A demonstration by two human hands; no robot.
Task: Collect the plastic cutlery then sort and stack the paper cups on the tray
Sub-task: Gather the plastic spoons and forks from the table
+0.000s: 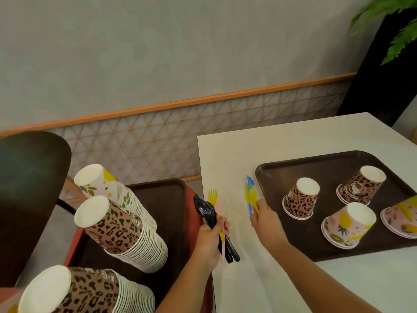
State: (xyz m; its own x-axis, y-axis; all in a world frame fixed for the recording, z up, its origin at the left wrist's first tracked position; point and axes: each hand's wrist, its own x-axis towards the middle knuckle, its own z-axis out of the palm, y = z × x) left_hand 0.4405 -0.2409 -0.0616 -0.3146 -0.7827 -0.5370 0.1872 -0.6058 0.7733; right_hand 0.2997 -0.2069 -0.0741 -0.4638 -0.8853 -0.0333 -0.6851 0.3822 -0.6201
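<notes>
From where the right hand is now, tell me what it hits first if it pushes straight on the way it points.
The right hand points up and left along the table, beside the tray. Past the forks it holds, only bare tabletop shows, then the far edge. Looks free, though depth is hard to judge.

White table (259, 279) under both hands. Dark chair back (29, 188) far left of hands. Green plant (397, 23) up right, lattice wall panel (158, 136) beyond the hands.
</notes>
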